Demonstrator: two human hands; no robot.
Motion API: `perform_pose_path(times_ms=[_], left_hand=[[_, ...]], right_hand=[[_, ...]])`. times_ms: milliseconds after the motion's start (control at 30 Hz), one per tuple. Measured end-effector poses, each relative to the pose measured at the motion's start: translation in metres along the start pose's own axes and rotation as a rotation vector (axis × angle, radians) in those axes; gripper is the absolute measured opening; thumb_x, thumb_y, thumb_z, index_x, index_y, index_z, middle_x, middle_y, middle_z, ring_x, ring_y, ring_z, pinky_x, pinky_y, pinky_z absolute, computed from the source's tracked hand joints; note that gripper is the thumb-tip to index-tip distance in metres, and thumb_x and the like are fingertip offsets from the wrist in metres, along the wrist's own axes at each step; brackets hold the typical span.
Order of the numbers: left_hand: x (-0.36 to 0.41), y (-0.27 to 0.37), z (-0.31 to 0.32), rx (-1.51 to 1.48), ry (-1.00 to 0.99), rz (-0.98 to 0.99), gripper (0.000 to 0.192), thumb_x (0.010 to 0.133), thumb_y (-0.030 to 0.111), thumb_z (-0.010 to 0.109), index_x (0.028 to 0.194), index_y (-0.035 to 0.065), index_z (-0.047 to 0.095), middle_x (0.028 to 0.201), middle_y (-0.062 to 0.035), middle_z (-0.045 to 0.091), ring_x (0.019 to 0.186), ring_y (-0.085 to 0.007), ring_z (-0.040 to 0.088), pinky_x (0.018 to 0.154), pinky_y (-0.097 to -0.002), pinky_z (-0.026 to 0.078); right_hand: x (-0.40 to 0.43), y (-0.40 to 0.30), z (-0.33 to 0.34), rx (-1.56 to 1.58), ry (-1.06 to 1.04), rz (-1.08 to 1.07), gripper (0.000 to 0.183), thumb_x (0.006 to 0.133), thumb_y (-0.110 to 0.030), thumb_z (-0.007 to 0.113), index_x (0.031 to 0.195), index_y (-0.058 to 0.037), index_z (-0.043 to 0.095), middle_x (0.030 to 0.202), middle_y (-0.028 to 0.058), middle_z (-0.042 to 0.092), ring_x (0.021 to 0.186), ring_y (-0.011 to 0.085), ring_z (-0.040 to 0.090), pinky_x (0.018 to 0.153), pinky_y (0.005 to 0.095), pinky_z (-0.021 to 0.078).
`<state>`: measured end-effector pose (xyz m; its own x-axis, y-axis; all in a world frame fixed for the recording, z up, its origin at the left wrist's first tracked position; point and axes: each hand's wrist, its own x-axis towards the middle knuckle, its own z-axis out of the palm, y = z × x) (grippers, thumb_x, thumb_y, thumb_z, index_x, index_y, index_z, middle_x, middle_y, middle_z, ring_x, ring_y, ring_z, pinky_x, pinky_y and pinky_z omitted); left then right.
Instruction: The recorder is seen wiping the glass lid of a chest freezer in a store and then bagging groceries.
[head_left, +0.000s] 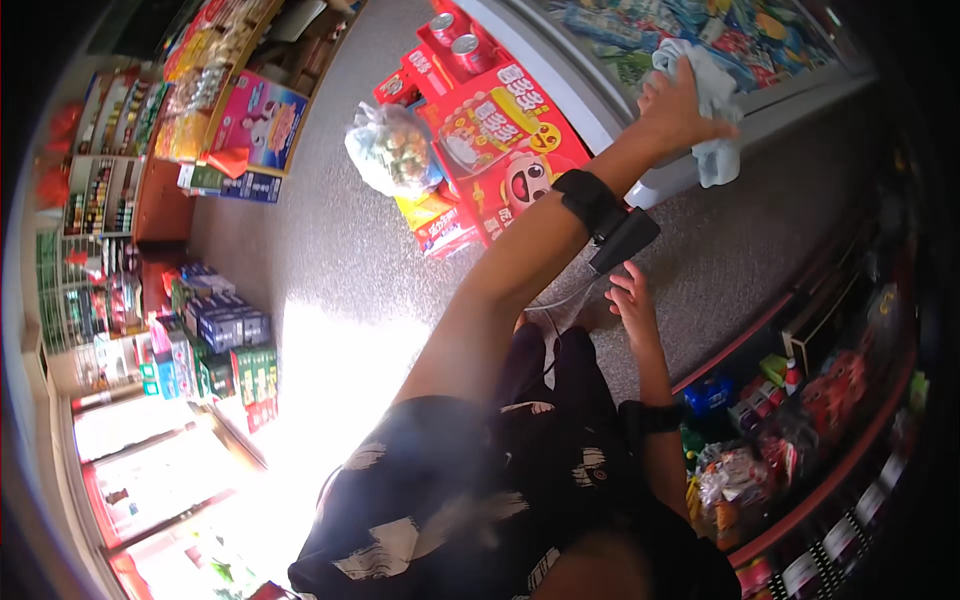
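My left hand (671, 112) reaches up and to the right, holding a pale blue-grey cloth (712, 97) against the edge of a chest freezer (795, 90). The cloth is bunched under the palm and hangs over the freezer's side; its fingers and thumb are spread over it. Colourful packaged goods (705, 22) show through the freezer's top. Lower down, my right hand (634, 300) is held in the air beside my legs, fingers loosely bent and apart, with nothing in it. A black device (626, 238) is strapped to my left wrist.
Red printed cartons (510, 142), drink cans (470, 52) and a filled clear plastic bag (394, 150) stand beside the freezer. Shelving with packaged goods (731, 472) runs along my right. Stacked boxes (225, 319) are at the left. A cable (555, 304) hangs near my legs.
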<state>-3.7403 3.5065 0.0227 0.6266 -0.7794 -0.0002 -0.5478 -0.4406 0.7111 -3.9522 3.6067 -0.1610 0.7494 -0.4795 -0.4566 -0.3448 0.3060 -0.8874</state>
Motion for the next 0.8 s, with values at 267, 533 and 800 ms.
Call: perform_pose_path(times_ms=[267,533,800], left_hand=[[-0.165,-0.052,-0.022,-0.332,-0.291,0.300,0.048,0.082,0.028,0.059,0.120,0.0011,0.047,0.110,-0.0202,0.053,0.105,-0.0345,0.052,0.089,-0.0424,0.042],[-0.358,-0.163,0.053,-0.285,-0.444,-0.262,0.034,0.083,0.030,0.055,0.110,0.0075,0.057,0.107,-0.0163,0.058,0.100,-0.0334,0.056,0.086,-0.0441,0.043],[-0.468,-0.233,0.110,-0.400,-0.484,-0.657,0.040,0.081,0.025,0.057,0.116,0.0063,0.055,0.104,-0.0117,0.058,0.097,-0.0295,0.055,0.082,-0.0401,0.045]], right_hand=[[0.012,0.064,-0.043,-0.215,-0.141,0.139,0.054,0.086,-0.014,0.053,0.135,-0.0123,0.030,0.109,0.0151,0.054,0.075,0.0116,0.056,0.058,0.0228,0.0453],[0.027,0.089,-0.036,-0.578,-0.393,0.169,0.046,0.085,-0.005,0.054,0.128,-0.0084,0.039,0.096,0.0109,0.059,0.075,0.0135,0.059,0.061,0.0256,0.0480],[0.068,0.183,-0.001,-0.870,-0.553,0.258,0.038,0.080,-0.010,0.060,0.117,-0.0052,0.051,0.094,0.0136,0.063,0.083,0.0198,0.062,0.072,0.0301,0.0494]])
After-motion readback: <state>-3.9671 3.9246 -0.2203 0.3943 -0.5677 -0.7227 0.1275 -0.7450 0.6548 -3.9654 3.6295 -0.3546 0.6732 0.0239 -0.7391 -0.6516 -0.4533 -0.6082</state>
